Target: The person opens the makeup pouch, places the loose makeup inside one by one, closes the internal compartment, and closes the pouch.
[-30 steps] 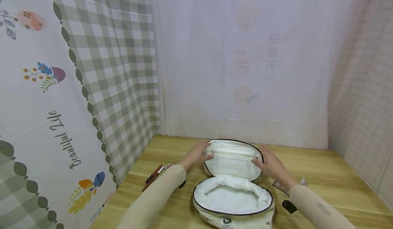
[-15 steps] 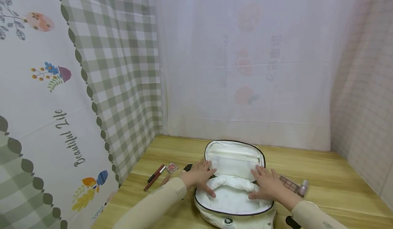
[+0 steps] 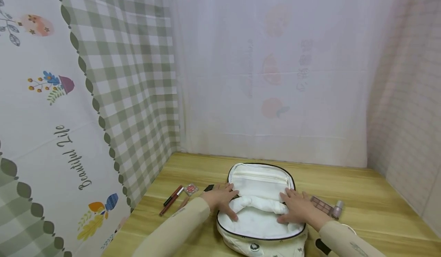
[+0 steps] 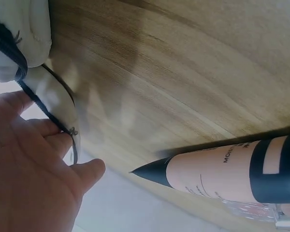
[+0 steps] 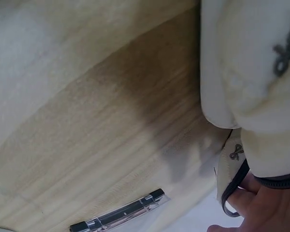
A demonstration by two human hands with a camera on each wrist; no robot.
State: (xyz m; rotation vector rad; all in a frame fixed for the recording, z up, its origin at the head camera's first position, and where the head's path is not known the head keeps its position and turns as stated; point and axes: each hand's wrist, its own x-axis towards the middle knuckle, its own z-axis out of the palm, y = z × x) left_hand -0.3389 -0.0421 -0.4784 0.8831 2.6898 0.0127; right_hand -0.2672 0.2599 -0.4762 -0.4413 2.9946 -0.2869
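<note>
A cream cosmetic bag (image 3: 263, 245) with dark piping stands unzipped at the front middle of the table, its white inside showing. Its lid (image 3: 258, 188) leans back behind the opening and has a zipped inner pocket. My left hand (image 3: 222, 201) rests at the left side where lid and body meet, fingers spread. On the opposite side my right hand (image 3: 299, 207) touches the lid and rim, fingers spread too. The left wrist view has the left hand (image 4: 31, 164) against the zipper edge. Part of the right hand (image 5: 266, 210) shows by the zipper in the right wrist view.
Left of the bag lie two slim lip-colour tubes (image 3: 171, 200), a small clear compact (image 3: 191, 189) and a pink tube with a black pointed cap (image 4: 212, 171). On the right are a palette (image 3: 321, 204) and a small bottle (image 3: 338, 209). Curtains enclose the table.
Both hands have come down from the lid's upper sides to the hinge and rim. The lid now leans further back and its top sits lower.
</note>
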